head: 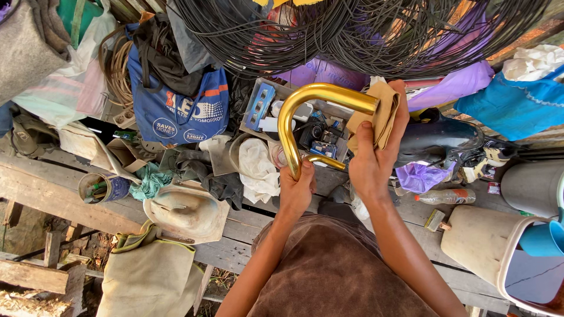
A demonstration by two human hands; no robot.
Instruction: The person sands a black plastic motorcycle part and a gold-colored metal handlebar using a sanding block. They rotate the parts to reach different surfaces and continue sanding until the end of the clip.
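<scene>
Gripping the curved brass pipe at its lower leg, the left hand has its fingers closed around the tube. The right hand pinches a tan sanding sheet against the upper end. Rigid, smooth and probably slippery, the pipe handles best at both ends. Beneath the pipe sits a parts box; above it, black wire coils limit lift room.
</scene>
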